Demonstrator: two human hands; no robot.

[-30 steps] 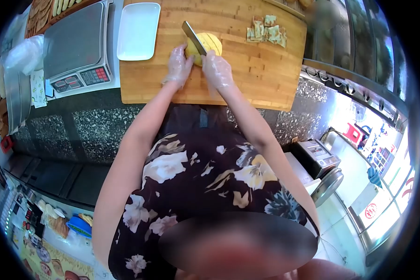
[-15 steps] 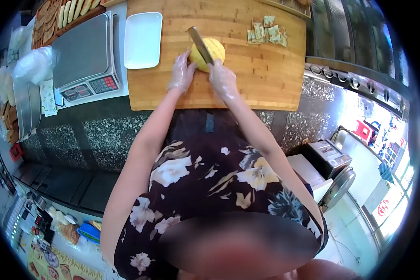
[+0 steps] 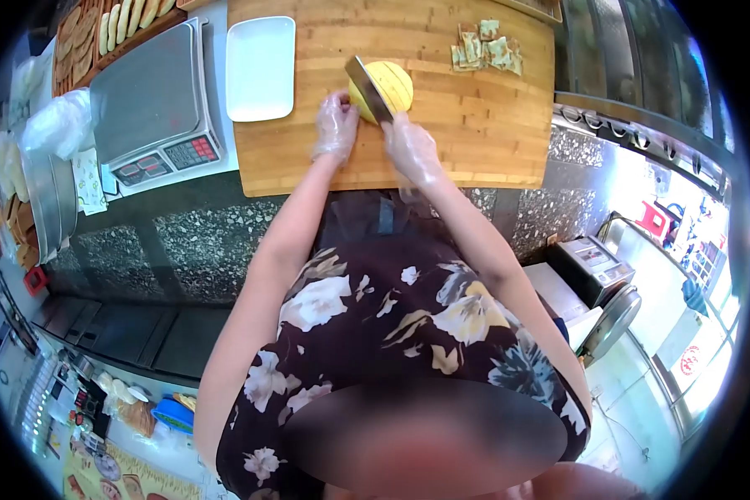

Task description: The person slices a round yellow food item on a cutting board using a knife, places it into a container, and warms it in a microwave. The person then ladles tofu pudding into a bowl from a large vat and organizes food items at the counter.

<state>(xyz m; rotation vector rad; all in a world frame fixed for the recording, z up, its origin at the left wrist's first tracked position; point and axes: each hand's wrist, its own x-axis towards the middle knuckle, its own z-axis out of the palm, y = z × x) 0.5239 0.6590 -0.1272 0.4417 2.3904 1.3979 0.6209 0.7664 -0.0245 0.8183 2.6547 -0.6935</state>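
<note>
Your right hand (image 3: 412, 150), in a clear glove, was closed around the handle end of a knife (image 3: 369, 87), and the blade slanted away from it, over the left part of a round yellow food (image 3: 397, 83). The round sat on the wooden board (image 3: 325, 50), just beyond and between your hands. Your left hand (image 3: 337, 129), also gloved, was set at the round's near left edge with its fingers bent; whether they pressed on it or merely rested beside it could not be told.

Compared with half a second earlier, the blade lay closer to the round's left edge, and your left fingers, then stretched along its side, had drawn in lower. More of the lined surface thus showed on the right of the blade, which suggested that the knife had been set at a new line. Beyond your right hand, well off to its right, lay small flat pieces (image 3: 498, 54); beyond your left hand, to its left, lay a white tray (image 3: 260, 71).
</note>
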